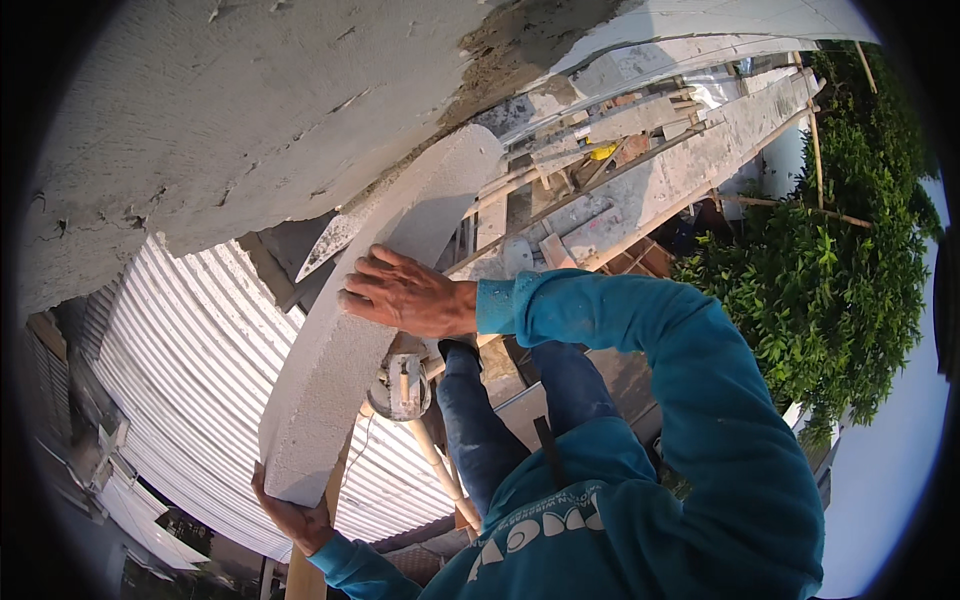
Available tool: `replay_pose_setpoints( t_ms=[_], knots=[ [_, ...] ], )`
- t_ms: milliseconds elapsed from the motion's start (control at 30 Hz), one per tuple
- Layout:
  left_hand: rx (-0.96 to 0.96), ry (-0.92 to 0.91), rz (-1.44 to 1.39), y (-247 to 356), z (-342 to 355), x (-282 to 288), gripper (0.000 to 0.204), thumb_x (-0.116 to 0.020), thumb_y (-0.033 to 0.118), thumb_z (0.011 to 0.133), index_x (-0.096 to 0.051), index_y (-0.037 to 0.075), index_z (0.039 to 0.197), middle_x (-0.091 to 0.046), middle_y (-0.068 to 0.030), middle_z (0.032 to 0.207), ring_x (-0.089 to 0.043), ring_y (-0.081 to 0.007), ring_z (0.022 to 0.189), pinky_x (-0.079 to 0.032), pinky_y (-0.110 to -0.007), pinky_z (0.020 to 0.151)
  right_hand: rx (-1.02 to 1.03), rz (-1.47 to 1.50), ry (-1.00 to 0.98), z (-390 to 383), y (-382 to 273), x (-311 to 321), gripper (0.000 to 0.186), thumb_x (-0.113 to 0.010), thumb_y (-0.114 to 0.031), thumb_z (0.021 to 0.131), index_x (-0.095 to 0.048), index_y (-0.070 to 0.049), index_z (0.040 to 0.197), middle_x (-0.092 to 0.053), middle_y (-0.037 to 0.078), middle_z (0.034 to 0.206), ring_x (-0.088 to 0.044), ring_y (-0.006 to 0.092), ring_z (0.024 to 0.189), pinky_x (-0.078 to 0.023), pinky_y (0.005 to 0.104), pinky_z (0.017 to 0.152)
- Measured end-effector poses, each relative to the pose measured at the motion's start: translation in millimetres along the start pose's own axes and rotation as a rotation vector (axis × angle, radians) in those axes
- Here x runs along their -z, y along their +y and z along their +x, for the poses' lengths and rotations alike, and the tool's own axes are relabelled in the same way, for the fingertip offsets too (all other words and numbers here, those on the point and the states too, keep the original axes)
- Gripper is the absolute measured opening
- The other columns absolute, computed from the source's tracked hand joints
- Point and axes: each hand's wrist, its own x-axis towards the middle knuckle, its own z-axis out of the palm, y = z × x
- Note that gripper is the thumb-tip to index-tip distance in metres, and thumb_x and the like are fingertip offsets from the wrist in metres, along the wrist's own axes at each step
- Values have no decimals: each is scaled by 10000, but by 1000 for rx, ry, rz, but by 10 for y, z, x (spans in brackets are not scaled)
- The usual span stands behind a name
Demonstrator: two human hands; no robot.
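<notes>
A long, pale lightweight concrete block [335, 350] stretches up along the rough grey wall, its face pitted and partly in sunlight. My left hand [298, 515] grips its lower end, the fingers on the outer side and the thumb hidden in part. Higher up, my right hand [415, 292] lies across the block with its fingers bent over the face. Below the block, near my knees, hangs a bucket [402, 392] with a wooden-handled tool in it, partly hidden by the block.
A rough plastered wall [250, 110] rises at the upper left. Corrugated roofing [190, 390] lies far below. Scaffold planks [690, 175] with scraps and boards run to the upper right. A bamboo pole [440, 465] stands beside my legs, and a leafy tree [820, 290] grows on the right.
</notes>
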Motion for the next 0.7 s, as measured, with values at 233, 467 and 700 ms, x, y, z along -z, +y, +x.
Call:
replay_pose_setpoints(
  t_ms=[233, 467, 700],
  knots=[
    [-143, 172, 185, 148, -704, 91, 588, -576, 467, 907, -520, 30, 1298, -549, -179, 1272, -546, -361, 1181, -492, -493, 932, -102, 172, 230, -296, -583, -159, 339, -608, -162, 871, -559, -58, 1190, -522, 103, 1145, -485, 253, 1145, -371, 449, 1034],
    [-516, -182, 805, -500, -746, -384, 575, -566, 445, 934, -463, 89, 1374, -445, -245, 1397, -452, -390, 1298, -463, -486, 1009, -382, 155, 200, -1344, -502, -372, 402, -631, -144, 802, -546, -25, 1176, -546, 127, 1177, -498, 281, 1202, -368, 450, 1060],
    [-316, -133, 702, -1681, -673, -1713, 996, -661, 501, 770, -217, 45, 1537, -272, -329, 1485, -316, -457, 1385, -283, -569, 1130, -772, 195, 275, -2674, -81, -885, 648, -740, -94, 654, -484, -16, 1244, -516, 158, 1276, -471, 345, 1260, -320, 505, 1129]
  ],
)
